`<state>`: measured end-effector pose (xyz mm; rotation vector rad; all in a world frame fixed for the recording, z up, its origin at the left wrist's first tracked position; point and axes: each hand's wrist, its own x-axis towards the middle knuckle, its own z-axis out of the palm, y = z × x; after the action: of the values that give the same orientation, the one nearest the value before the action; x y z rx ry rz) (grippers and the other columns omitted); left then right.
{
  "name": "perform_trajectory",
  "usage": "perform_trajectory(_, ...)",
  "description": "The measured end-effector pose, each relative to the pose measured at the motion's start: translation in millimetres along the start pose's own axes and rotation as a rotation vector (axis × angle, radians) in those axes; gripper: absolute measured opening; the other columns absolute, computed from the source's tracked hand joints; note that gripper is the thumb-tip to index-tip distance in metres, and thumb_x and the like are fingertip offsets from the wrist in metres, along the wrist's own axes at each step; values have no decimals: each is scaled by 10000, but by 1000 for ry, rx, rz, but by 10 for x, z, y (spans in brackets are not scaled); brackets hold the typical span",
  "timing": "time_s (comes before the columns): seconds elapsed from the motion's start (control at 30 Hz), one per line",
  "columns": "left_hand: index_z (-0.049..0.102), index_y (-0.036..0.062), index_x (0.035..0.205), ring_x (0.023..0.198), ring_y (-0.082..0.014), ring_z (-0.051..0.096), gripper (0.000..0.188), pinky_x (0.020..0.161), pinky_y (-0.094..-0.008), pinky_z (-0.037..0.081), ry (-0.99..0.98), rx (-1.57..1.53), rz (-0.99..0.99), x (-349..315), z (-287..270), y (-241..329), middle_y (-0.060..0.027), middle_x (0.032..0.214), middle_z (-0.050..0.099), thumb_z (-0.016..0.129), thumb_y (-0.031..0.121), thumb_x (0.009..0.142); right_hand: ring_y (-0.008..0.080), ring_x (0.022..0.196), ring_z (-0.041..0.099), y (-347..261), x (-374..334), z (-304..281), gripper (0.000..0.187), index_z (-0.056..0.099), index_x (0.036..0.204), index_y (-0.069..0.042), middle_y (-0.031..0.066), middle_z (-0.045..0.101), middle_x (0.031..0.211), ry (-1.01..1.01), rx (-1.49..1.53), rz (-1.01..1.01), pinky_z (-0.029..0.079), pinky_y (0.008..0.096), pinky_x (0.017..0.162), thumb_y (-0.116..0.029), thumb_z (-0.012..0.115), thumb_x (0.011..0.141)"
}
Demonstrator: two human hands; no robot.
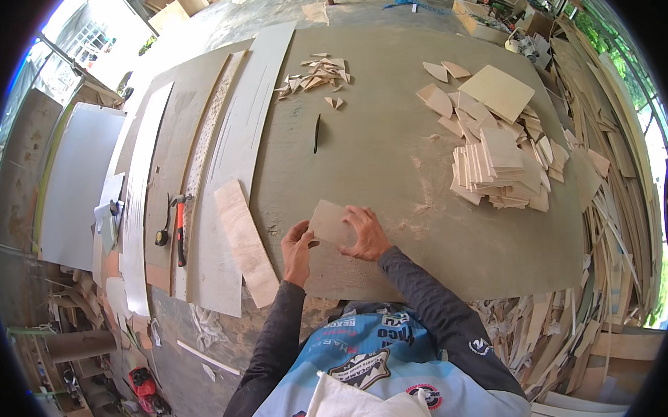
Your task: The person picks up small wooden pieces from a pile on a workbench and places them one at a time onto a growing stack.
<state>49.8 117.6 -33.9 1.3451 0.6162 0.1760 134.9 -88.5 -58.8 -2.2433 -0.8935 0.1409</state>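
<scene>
Close to the table's near edge, my left hand pinches the left edge of a thin, pale greyish-tan square piece between thumb and fingers. My right hand curls over the right side of the same piece, fingertips on its edge. Whether it is wood or another sheet material, I cannot tell. Beyond it, a slim black pen-like object lies on the brown tabletop. Left of my left hand rests a plywood strip, lying at a slant.
At right stands an uneven stack of square wood pieces among loose curved offcuts. Small pointed scraps lie at the far middle. A red-handled hammer and a tape measure sit at left, beside long white panels.
</scene>
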Motion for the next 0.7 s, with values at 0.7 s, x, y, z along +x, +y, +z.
perform_trajectory(0.7,412,65,1507,1502,-385,241,608,1210,-560,162,739,1245,16,169,-1056,-578,-223,1607,305,584,325,984,338,1430,357,711,1481,60,748,585,1375,-54,166,436,1533,-55,-286,89,305,525,1187,-413,819,762)
